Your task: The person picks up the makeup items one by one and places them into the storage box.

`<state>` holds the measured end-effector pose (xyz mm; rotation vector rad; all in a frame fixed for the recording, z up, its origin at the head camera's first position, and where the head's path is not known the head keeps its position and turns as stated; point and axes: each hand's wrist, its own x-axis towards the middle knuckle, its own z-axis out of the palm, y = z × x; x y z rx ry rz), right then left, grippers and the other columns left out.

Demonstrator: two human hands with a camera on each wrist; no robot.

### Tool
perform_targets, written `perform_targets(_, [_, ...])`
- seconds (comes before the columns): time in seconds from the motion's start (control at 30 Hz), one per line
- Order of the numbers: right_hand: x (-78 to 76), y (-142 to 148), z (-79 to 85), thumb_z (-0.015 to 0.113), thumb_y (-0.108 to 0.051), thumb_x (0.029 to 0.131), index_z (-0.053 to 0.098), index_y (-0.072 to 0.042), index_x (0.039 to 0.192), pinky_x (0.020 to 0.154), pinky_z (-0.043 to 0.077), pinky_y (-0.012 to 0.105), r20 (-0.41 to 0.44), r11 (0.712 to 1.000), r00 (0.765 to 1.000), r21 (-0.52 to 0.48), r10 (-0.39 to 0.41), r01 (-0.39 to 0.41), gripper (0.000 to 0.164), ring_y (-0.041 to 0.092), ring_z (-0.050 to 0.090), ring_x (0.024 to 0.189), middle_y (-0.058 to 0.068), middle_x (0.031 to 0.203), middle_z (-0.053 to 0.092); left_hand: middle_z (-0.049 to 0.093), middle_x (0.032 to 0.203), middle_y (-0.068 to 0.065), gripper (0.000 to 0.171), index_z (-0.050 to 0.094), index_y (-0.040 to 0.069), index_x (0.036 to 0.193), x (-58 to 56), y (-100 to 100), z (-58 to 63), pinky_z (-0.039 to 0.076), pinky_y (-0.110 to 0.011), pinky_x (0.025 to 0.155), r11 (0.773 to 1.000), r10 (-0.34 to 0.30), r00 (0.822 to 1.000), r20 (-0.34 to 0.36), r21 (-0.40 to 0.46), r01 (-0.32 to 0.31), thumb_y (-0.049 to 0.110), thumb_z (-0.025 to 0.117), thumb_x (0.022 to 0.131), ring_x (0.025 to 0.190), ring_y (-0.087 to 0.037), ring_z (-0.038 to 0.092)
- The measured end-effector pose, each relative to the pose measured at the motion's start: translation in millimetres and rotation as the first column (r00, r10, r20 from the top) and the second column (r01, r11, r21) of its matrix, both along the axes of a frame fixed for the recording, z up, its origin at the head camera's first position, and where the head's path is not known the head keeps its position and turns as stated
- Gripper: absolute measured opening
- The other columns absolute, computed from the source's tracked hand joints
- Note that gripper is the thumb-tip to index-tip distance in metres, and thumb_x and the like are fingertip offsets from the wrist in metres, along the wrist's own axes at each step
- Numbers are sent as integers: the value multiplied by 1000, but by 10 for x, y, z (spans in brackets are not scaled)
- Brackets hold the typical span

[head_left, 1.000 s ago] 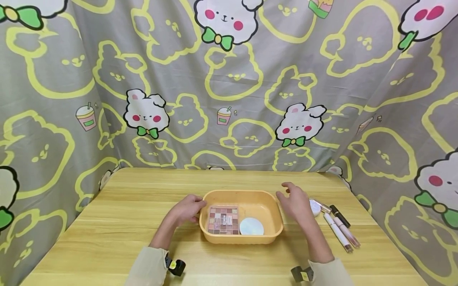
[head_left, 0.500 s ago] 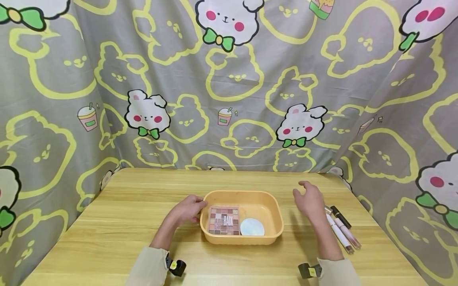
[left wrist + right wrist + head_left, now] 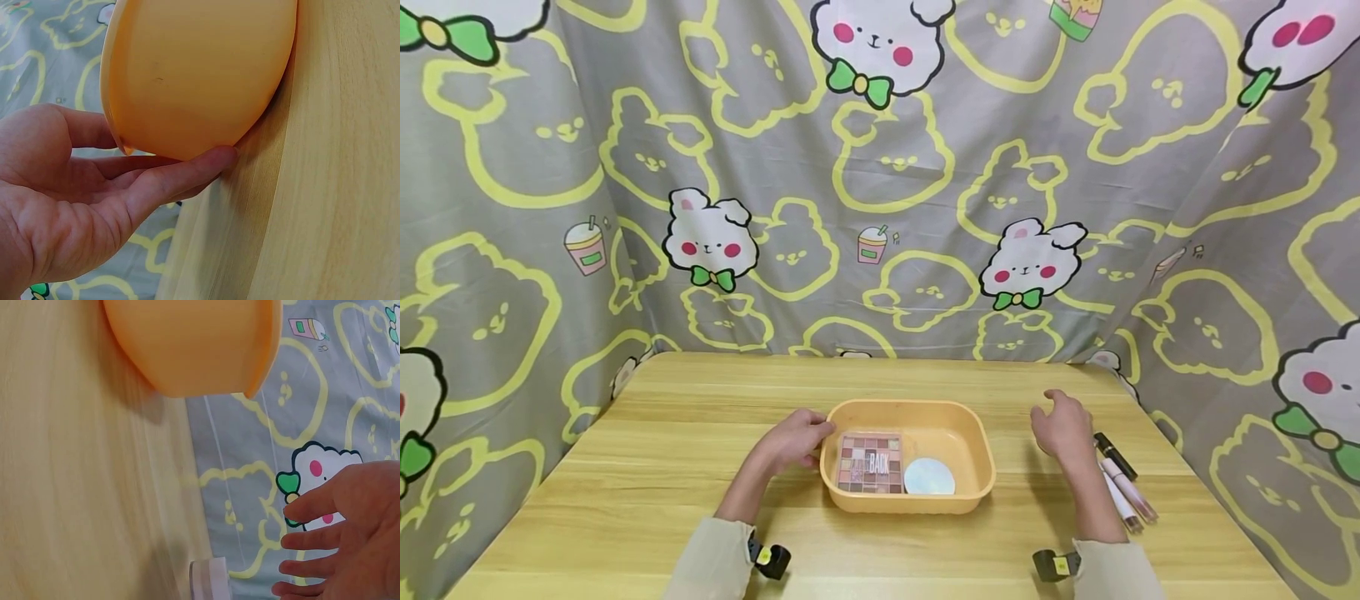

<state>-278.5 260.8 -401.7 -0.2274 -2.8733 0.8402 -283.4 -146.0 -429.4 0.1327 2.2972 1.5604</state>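
Left hand (image 3: 792, 439), loosely spread, touches the orange plastic basin (image 3: 910, 503), probably to steady it; right hand (image 3: 1066, 432), relaxed, holds nothing

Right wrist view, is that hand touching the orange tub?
No, the right hand is apart from the orange tub, with a plain gap between them.

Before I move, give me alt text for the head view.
The left hand holds an orange plastic basin containing an eyeshadow palette and round white compact. The right hand hovers beside cosmetic tubes on the wooden table.
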Motion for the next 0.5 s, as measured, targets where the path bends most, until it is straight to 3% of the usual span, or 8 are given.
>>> perform_targets(0.27, [-19, 55, -53, 43, -18, 97, 43, 13, 142, 103, 36, 68, 39, 998, 999, 62, 11, -14, 55, 64, 43, 123, 42, 138, 47, 66, 105, -17, 38, 59, -10, 130, 2, 12, 29, 62, -37, 73, 1000, 5, 1000, 0, 1, -5, 16, 44, 106, 91, -20, 67])
perform_targets(0.5, [-23, 93, -70, 40, -17, 96, 48, 17, 136, 110, 33, 67, 117, 992, 992, 113, 44, -57, 53, 61, 41, 128, 39, 137, 51, 65, 106, -18, 38, 58, -11, 130, -2, 11, 28, 62, -38, 74, 1000, 3, 1000, 1, 9, -3, 16, 43, 107, 93, -22, 68])
